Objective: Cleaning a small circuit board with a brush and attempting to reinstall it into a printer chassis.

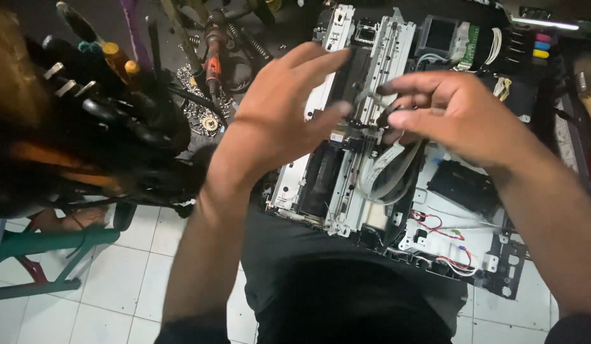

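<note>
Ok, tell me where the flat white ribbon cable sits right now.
In the head view, the flat white ribbon cable loops right of centre on the opened printer chassis, just below the right hand and left of the red wires.

Head view, steeply downward, close (single)

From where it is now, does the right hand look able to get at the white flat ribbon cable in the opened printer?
Probably yes: the right hand hovers just above the white flat ribbon cable, which lies exposed, nothing covering it.
</note>
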